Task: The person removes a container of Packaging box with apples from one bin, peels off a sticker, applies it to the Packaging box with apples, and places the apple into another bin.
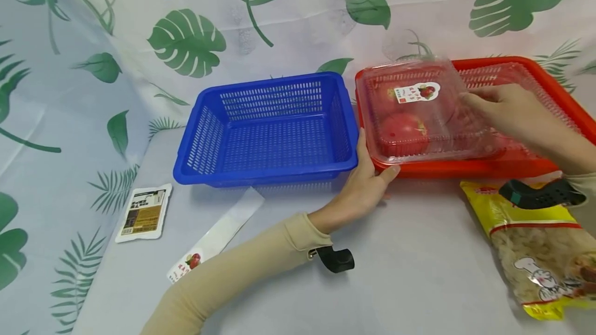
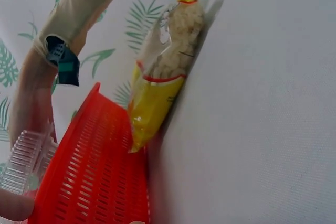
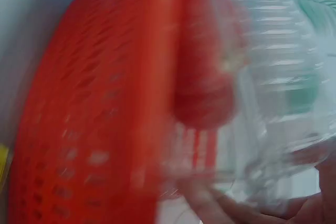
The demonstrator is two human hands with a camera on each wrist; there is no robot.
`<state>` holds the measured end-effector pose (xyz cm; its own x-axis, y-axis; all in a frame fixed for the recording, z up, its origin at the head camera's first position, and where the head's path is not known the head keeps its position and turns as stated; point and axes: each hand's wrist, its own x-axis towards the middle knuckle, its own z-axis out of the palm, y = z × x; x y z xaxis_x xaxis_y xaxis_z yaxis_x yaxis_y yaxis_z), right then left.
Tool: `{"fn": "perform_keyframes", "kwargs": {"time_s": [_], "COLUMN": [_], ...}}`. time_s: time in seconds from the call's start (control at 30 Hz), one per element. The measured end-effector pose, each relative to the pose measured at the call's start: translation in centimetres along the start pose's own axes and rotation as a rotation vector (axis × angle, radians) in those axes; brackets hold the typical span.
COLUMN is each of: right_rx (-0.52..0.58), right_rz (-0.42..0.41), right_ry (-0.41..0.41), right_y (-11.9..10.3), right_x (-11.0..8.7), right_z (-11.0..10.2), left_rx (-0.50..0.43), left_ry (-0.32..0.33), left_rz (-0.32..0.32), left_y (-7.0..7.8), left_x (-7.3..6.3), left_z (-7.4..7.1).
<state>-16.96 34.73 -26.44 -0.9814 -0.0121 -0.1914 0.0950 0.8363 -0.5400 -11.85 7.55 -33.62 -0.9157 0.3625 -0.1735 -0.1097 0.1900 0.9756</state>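
A clear plastic box (image 1: 421, 112) of tomatoes (image 1: 402, 129) sits tilted in the near-left corner of a red basket (image 1: 535, 162), its labelled lid up, lodged between two hands as though being steadied. The left hand (image 1: 368, 182) rests at the basket's front corner, thumb lying along the box's lower edge and fingers loosely open against the rim. The right hand (image 1: 505, 110) lies over the box's right side, fingers curled round its lid. A blue basket (image 1: 267, 131) stands just beside on the left; a yellow snack bag (image 1: 540, 252) lies near the red basket's front; two labels (image 1: 144, 213) rest apart on the table (image 1: 419, 283)
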Motion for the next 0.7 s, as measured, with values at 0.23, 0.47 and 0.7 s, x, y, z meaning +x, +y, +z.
{"fn": "perform_keyframes", "kwargs": {"time_s": [0.23,0.47,0.7], "right_rx": [-0.049,-0.009,-0.052], "right_rz": [-0.003,-0.048,-0.097], "right_ry": [0.065,0.037,0.312], "right_y": [0.9,1.1,-1.7], "right_x": [0.2,0.1,-2.7], "right_z": [1.0,0.8,1.7], "left_rx": [0.032,-0.009,-0.002], "left_ry": [-0.002,-0.063,-0.307], "left_rz": [-0.013,-0.09,-0.045], "left_y": [0.1,0.7,2.5], "left_x": [0.4,-0.3,-4.6], "left_z": [0.1,-0.2,-4.3]}}
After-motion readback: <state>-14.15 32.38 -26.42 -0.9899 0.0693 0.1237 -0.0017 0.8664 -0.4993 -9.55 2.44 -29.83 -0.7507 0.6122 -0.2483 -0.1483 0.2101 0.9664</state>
